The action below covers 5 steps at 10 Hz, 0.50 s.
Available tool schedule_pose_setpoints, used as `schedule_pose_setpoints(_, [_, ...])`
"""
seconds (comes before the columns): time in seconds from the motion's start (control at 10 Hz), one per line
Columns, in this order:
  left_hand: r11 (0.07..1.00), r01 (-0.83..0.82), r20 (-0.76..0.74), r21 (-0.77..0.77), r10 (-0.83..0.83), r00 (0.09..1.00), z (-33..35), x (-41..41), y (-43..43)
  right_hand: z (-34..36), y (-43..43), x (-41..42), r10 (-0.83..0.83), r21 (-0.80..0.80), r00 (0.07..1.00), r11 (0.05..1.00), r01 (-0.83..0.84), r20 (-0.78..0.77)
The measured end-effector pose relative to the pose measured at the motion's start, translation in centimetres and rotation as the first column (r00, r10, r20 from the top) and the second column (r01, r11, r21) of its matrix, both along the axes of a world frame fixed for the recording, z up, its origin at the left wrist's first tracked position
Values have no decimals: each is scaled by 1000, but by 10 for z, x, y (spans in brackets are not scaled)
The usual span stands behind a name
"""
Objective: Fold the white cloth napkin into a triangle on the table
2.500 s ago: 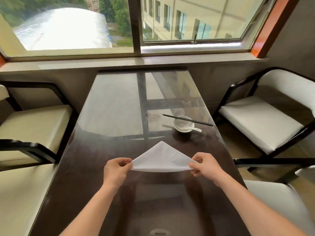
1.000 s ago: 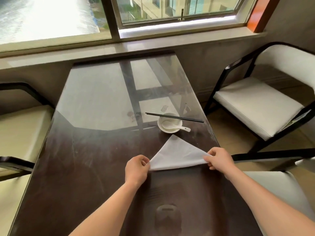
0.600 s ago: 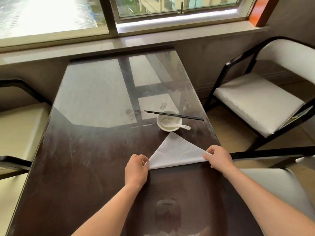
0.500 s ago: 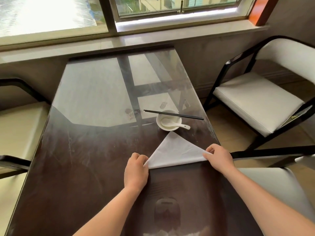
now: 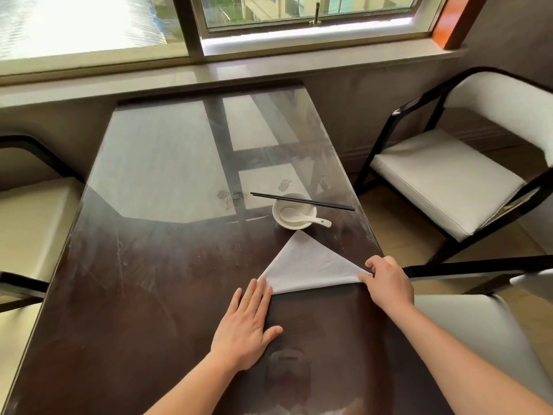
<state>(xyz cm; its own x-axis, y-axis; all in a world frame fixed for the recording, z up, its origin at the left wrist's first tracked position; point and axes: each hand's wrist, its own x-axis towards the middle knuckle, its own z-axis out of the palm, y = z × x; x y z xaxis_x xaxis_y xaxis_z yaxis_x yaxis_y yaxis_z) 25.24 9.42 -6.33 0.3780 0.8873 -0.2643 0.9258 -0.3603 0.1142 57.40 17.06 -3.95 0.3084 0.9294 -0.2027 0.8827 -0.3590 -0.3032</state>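
My left hand [image 5: 244, 322] lies open and flat on the near-left corner of the white napkin [image 5: 308, 266], my right hand [image 5: 386, 280] pinches its right corner at the table [image 5: 149, 265] edge (already a triangle), and a careless pull could open the fold or drag it off.

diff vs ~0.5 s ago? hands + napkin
The left hand let go of the napkin's left corner: its pinch opened into a flat palm, fingers pressing down at that corner. The right hand still pinches the right corner. The white napkin stays a flat triangle on the table, apex toward the bowl. Bowl, spoon and chopsticks unchanged.
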Motion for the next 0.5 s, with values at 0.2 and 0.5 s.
schedule_pose_setpoints(0.2, [1000, -16, -30, -15, 16, 999, 2, 1, 1, -1, -1, 11, -156, -1, 982, 988, 156, -103])
schedule_pose_setpoints(0.5, [989, -143, 64, 44, 140, 988, 19, -1, -6, 7, -29, -12, 15, 264, 996, 964, 10, -90])
